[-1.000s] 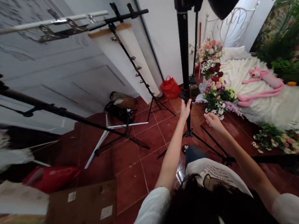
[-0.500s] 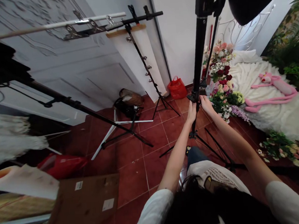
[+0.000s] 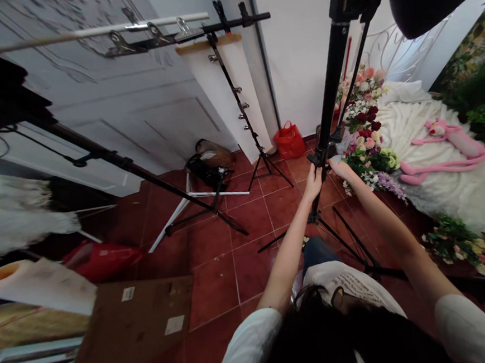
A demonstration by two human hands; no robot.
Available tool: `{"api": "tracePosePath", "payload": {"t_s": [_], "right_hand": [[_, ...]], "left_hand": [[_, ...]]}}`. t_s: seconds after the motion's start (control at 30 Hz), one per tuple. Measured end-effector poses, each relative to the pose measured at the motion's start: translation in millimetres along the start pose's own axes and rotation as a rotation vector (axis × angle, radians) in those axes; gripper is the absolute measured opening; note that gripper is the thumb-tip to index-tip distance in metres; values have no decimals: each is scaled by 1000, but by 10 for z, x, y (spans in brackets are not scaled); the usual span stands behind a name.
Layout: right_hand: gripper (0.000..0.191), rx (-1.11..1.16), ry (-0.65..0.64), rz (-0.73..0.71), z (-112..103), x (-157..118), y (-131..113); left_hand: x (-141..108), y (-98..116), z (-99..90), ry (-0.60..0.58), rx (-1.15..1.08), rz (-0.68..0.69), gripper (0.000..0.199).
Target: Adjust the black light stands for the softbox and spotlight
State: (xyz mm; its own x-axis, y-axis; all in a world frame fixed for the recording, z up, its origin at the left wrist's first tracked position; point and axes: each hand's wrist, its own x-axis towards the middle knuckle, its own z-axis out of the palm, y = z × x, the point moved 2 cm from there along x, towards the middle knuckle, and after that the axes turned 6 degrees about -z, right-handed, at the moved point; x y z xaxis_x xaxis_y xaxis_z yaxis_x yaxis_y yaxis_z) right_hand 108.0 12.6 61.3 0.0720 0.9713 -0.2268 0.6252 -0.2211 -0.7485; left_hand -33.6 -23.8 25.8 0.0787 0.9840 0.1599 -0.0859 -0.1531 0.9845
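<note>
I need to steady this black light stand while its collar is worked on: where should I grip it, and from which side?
Probably the bare pole of the light stand, above the collar where the left hand and right hand sit. Come from the near side: it leans slightly, legs splay below, flowers crowd behind.

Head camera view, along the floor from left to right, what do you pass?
Red bag → white tripod → small red bag by the wall → left hand on the black light stand → right hand → flower bouquet → pink plush toy.
</note>
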Motion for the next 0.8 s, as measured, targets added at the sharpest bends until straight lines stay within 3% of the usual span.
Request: {"api": "tracePosePath", "payload": {"t_s": [0.17,0.5,0.63,0.8], "right_hand": [[52,55,-58,10,27,-37,15],[22,542,-139,-274,106,-152,228],[38,627,-235,-293,24,-200,287],[40,661,-291,-319,-89,-178,277]], "left_hand": [[10,16,-5,5,5,-5,67],[-19,26,-8,22,1,22,71],[-7,10,-7,33,16,0,72],[18,-17,-11,32,15,17,74]]}}
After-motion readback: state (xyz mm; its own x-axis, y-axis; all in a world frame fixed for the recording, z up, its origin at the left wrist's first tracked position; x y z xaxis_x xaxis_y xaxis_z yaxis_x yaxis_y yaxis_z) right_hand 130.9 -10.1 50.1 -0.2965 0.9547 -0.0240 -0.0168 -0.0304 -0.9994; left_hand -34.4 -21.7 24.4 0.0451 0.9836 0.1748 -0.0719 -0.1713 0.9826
